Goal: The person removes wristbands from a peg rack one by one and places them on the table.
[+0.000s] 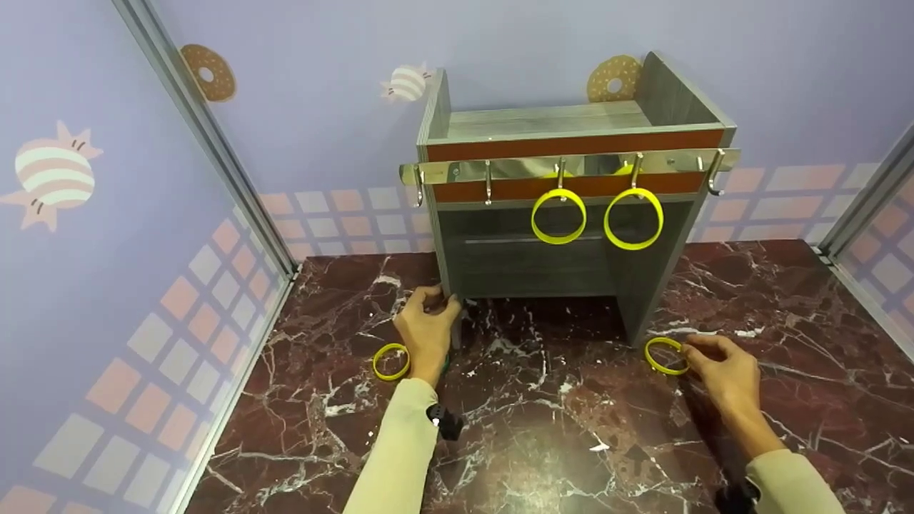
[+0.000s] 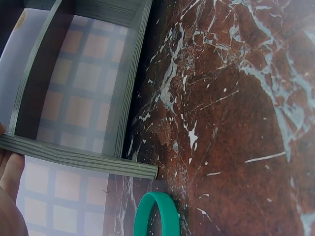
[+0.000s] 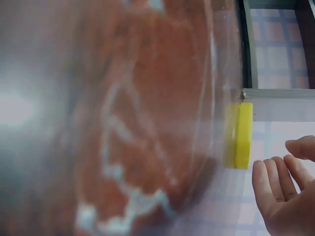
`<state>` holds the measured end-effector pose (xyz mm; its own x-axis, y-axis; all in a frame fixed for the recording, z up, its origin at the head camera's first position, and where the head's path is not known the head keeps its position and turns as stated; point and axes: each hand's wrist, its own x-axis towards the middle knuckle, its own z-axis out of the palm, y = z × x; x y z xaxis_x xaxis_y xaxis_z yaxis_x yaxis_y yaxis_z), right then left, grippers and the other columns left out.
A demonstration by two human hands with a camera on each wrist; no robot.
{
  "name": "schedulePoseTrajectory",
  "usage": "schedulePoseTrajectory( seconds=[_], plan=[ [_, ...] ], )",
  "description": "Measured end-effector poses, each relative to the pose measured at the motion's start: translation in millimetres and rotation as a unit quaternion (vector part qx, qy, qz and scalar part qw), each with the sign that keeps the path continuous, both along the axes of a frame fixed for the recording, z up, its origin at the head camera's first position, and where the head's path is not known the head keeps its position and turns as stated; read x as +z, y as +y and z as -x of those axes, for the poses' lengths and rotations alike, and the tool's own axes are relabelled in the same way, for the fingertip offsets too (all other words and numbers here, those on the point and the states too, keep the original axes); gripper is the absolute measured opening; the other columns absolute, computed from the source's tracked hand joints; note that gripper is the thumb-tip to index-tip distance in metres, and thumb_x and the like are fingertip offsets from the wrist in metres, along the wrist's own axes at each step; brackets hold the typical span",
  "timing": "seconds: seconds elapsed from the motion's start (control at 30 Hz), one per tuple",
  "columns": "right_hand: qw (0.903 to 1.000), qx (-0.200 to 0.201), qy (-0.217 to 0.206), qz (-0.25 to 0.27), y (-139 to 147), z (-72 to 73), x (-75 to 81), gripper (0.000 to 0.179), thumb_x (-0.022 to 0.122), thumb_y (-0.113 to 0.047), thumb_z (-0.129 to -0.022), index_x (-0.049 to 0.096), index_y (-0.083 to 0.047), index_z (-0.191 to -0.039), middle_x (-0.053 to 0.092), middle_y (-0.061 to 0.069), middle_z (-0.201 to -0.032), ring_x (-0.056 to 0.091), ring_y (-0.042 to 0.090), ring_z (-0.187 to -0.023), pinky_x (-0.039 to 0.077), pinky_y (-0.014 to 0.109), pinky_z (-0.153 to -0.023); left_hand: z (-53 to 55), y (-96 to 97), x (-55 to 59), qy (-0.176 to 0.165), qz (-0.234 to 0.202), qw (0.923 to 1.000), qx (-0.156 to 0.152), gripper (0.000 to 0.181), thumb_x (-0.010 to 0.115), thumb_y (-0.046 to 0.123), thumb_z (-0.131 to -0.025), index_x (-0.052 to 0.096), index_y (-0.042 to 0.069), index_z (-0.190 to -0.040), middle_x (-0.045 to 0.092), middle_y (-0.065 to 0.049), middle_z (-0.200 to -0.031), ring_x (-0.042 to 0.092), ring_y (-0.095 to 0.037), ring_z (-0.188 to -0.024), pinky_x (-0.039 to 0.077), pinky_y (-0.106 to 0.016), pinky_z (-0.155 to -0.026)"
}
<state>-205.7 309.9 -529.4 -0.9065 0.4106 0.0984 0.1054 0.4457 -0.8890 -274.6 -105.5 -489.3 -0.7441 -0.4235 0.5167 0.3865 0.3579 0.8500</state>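
Note:
A grey wooden shelf unit (image 1: 653, 271) stands against the back wall, with a metal hook rail (image 1: 468, 171) across its front. My left hand (image 1: 427, 332) grips the lower front edge of its left side panel (image 2: 98, 161), thumb on one side and fingers on the other. Beside the shelf's right foot, a yellow ring (image 1: 664, 370) lies on the table. Just right of that ring is my right hand (image 1: 732, 375); its fingers are loosely bent, with thumb and fingertips apart and nothing between them in the right wrist view.
Two yellow rings, one smaller (image 1: 559, 241) and one larger (image 1: 634, 247), hang from middle hooks. Another yellow ring (image 1: 375, 364) lies left of my left wrist. A green ring (image 2: 170, 216), mostly hidden in the head view, is near the shelf's left foot. Walls enclose the marbled table (image 1: 543, 442).

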Motion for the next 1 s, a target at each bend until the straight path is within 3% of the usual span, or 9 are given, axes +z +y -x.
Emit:
schedulePoseTrajectory(
  seconds=[0.23, 0.5, 0.77, 1.0],
  plan=[
    [0.9998, -0.001, 0.019, -0.002, -8, -1.8, 10.5, 0.032, 0.077, -0.016, -0.099, 0.074, 0.003, -0.124, 0.077, -0.002, -0.097, 0.062, -0.005, -0.078, 0.052, 0.012, -0.068, 0.7, 0.7, -0.4, 0.006, -0.003, 1.0000, -0.005, 0.013, 0.084, -0.001, -0.081, 0.077, 0.002, -0.091, 0.077, -0.009, -0.085, 0.076, -0.020, -0.073, 0.062, -0.029, -0.065],
    [0.9974, 0.011, 0.059, 0.040, -21, -4.8, 25.7, 0.032, 0.077, -0.016, -0.099, 0.073, 0.004, -0.124, 0.074, -0.017, -0.094, 0.067, -0.005, -0.084, 0.053, 0.012, -0.073, 2.3, 1.8, -0.9, -0.002, 0.002, 1.0000, 0.001, 0.014, 0.084, 0.000, -0.080, 0.077, 0.001, -0.092, 0.078, -0.010, -0.086, 0.076, -0.020, -0.075, 0.062, -0.031, -0.066],
    [0.9893, 0.035, 0.112, 0.086, -34, -5.2, 46.0, 0.031, 0.077, -0.012, -0.099, 0.072, 0.007, -0.123, 0.077, -0.011, -0.097, 0.071, 0.000, -0.086, 0.057, 0.014, -0.075, 1.6, 1.2, -1.3, -0.003, 0.005, 1.0000, 0.003, 0.014, 0.084, 0.000, -0.080, 0.077, 0.001, -0.092, 0.077, -0.010, -0.086, 0.077, -0.020, -0.074, 0.063, -0.031, -0.066],
    [0.9755, 0.048, 0.147, 0.156, -45, -5.7, 67.0, 0.029, 0.075, -0.005, -0.098, 0.071, 0.010, -0.124, 0.077, -0.009, -0.100, 0.074, 0.006, -0.088, 0.060, 0.019, -0.079, 0.1, 0.3, -1.9, -0.005, 0.007, 0.9999, 0.006, 0.014, 0.084, 0.001, -0.081, 0.077, 0.003, -0.092, 0.077, -0.009, -0.087, 0.077, -0.020, -0.073, 0.063, -0.031, -0.064]
  ],
)
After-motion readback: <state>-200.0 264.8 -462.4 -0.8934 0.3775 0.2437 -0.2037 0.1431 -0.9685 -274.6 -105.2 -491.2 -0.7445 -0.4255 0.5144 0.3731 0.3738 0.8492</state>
